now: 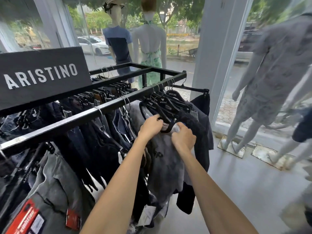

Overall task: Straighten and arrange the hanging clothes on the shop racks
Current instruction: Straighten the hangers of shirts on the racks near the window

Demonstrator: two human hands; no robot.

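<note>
A grey T-shirt (166, 159) with a dark collar hangs on a black hanger (166, 119) near the end of the black metal rack (94, 112). My left hand (151, 126) curls its fingers round the shirt's collar and the hanger arm. My right hand (184, 136) pinches the grey fabric at the shirt's right shoulder. Behind it hang several dark shirts (201, 125) on black hangers marked ARISTINO. Left of the shirt, denim trousers and shorts (94, 137) hang in a dense row.
A black ARISTINO sign (42, 75) sits on top of the rack. Two dressed mannequins (118, 43) stand by the window beyond the rack. A grey mannequin (270, 73) stands on a base plate at the right. Grey floor (244, 183) lies right of the rack.
</note>
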